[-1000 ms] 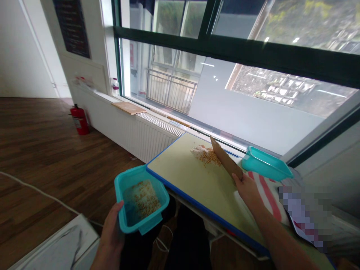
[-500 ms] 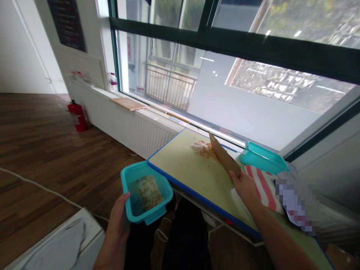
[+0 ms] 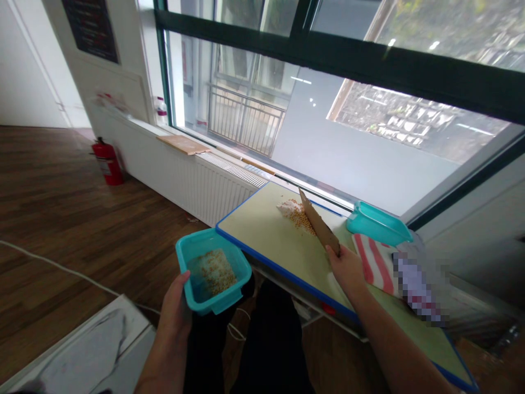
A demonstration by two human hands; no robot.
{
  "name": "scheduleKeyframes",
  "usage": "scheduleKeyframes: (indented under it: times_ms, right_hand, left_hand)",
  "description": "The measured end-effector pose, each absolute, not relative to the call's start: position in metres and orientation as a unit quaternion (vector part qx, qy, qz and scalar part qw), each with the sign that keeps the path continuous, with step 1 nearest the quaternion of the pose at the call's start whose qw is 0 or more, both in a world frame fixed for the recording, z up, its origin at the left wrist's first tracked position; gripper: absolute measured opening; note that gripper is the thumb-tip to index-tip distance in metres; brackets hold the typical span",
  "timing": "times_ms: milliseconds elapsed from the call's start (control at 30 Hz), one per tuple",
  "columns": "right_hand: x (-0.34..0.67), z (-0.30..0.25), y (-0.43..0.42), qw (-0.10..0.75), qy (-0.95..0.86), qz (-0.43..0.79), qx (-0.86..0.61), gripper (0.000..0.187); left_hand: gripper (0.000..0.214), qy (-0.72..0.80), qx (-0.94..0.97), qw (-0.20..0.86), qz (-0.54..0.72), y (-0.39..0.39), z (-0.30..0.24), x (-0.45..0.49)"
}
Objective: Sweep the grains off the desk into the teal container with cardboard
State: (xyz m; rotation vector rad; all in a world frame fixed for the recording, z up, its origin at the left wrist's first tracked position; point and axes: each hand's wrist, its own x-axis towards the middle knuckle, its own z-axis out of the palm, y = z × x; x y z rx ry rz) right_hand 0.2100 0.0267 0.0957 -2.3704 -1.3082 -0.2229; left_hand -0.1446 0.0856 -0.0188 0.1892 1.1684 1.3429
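Observation:
My left hand (image 3: 176,298) grips the near-left rim of a turquoise plastic tub (image 3: 191,247), held just below the table's left corner. Inside the tub lie white grains mixed with yellow kernels (image 3: 219,276). My right hand (image 3: 346,268) is closed on the near end of a flat brown piece of cardboard (image 3: 320,225), which stands on edge on the table (image 3: 262,227). Against the cardboard's left side is a pile of kernels and white grains (image 3: 298,214). The cardboard hides part of the tabletop behind it.
A second turquoise tub (image 3: 379,225) stands at the table's back right, beside a red-and-white striped cloth (image 3: 375,262). A radiator (image 3: 213,183) runs under the window. A fire extinguisher (image 3: 107,161) stands on the floor. At lower left is a marble-patterned surface (image 3: 90,350).
The cardboard and my right hand have shifted slightly left, along the pile's edge. The tub stays by the table corner in my left hand. The whole view has tilted a little.

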Motion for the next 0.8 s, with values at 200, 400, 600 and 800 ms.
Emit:
scheduleKeyframes:
  times_ms: [200, 400, 600, 800]
  right_hand:
    - [0.199, 0.100, 0.022, 0.212, -0.471, -0.074, -0.853, 0.042]
    - [0.188, 0.098, 0.020, 0.223, -0.468, -0.069, -0.853, 0.041]
    - [0.180, 0.097, 0.017, 0.229, -0.479, -0.070, -0.845, 0.041]
    - [0.172, 0.097, 0.017, 0.228, -0.479, -0.061, -0.846, 0.042]
  left_hand:
    - [0.015, 0.521, 0.044, 0.596, 0.609, 0.088, -0.017, -0.151]
    - [0.017, 0.523, 0.039, 0.605, 0.599, 0.085, -0.017, -0.154]
    - [0.019, 0.495, 0.056, 0.622, 0.603, 0.082, -0.016, -0.154]
    - [0.018, 0.494, 0.053, 0.623, 0.604, 0.080, -0.010, -0.153]
